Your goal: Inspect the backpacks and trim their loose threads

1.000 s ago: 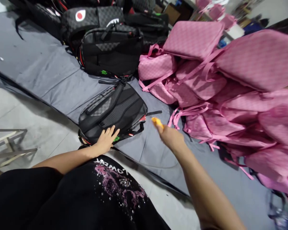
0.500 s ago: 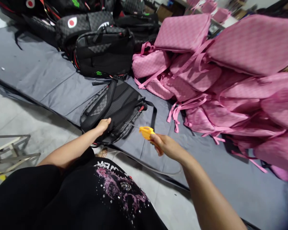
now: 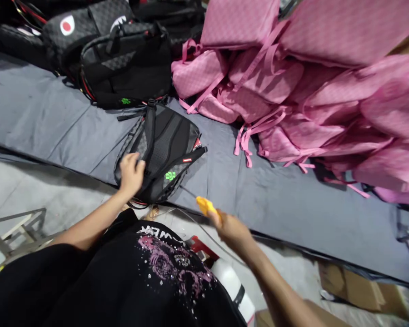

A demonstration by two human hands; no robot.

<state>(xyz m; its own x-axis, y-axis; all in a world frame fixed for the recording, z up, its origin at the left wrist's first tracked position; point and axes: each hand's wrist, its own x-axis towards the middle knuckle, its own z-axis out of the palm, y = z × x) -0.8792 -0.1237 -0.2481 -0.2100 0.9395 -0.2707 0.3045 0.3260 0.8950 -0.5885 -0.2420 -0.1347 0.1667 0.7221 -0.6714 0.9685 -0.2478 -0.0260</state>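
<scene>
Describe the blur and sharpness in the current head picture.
Head view: the right hand looks slightly blurred; head view: the pink bags by the right edge look soft; head view: the green patch on the black backpack looks comparatively crisp.

The backpack (image 3: pixel 182 121) looks like matt black cloth with a fine-textured back panel (image 3: pixel 163 143), the tool (image 3: pixel 203 205) like smooth orange-yellow plastic, the bench (image 3: pixel 286 195) wears creased, matt grey cloth, and the pink bags (image 3: pixel 240 22) show a soft, leathery sheen.

Green patch (image 3: pixel 170 175) on black backpack (image 3: pixel 165 141) visible again
</scene>
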